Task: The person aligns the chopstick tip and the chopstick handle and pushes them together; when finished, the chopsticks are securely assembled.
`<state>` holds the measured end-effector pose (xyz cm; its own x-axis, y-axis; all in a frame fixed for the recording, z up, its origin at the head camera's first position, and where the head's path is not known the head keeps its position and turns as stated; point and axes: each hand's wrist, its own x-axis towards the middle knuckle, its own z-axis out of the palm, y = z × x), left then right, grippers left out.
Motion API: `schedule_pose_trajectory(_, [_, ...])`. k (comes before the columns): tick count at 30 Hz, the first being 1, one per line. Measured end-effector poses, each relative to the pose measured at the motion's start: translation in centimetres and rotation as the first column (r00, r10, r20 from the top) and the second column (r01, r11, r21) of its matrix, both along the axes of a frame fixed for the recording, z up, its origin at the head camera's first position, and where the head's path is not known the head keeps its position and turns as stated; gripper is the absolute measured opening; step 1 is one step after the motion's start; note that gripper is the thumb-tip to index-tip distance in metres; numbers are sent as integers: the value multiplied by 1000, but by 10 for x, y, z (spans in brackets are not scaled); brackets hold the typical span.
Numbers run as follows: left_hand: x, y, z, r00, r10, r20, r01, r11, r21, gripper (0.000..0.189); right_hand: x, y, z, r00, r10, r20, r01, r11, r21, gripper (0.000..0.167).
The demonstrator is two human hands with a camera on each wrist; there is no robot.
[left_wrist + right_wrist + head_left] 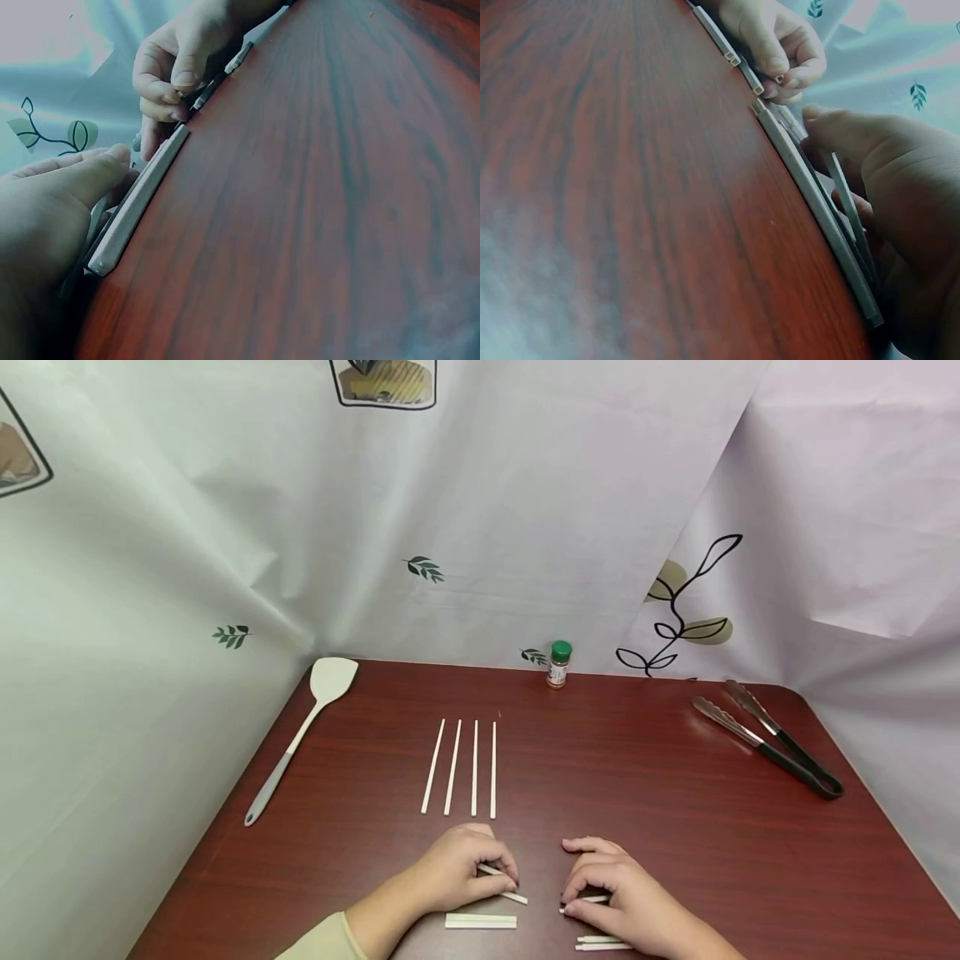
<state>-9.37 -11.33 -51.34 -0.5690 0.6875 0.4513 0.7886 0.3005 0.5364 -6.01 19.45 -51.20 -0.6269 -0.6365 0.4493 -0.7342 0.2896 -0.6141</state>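
My left hand [467,870] pinches a slim pale square stick [514,897] between thumb and fingers, tilted just above the table. In the right wrist view the end of this stick [780,78] pokes out between the left fingertips. My right hand [628,897], fingers curled, pinches another pale stick [597,899]; in the right wrist view that stick [849,206] slants up, partly hidden by the hand. Close in front of the left hand lies a side-by-side group of sticks [481,922]. More sticks [600,943] lie below the right hand, partly covered by it.
Several parallel sticks [474,768] lie spaced apart beyond the left hand. A white spatula [303,727] lies along the left edge, and black-handled metal tongs [772,743] at the right. A green-capped spice jar [558,665] stands at the back by a patterned curtain [525,510].
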Motion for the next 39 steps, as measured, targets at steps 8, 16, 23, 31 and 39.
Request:
schedule_pose_trajectory(8, [-2, 1, -2, 1000, -8, -5, 8, 1000, 9, 4, -2, -2, 0, 997, -78, -8, 77, 996, -47, 30])
schedule_pose_trajectory(16, [-6, 4, -2, 995, -36, -93, 44, 995, 89, 9, -2, 2, -2, 995, -99, 7, 99, 993, -59, 32])
schedule_pose_trajectory(23, [-5, 4, -4, 993, -5, -122, 22, 990, 141, 24, -5, 0, -8, 994, -54, -93, 43, 991, -124, 38])
schedule_pose_trajectory(31, [-1, 8, 0, 979, 5, -203, 18, 994, 109, 17, -7, -5, -5, 982, -35, -186, -3, 980, -198, 37])
schedule_pose_trajectory(39, [10, 21, 8, 968, -58, -244, 84, 992, 98, 29, -3, -24, 14, 954, 62, -294, -146, 951, -272, 17])
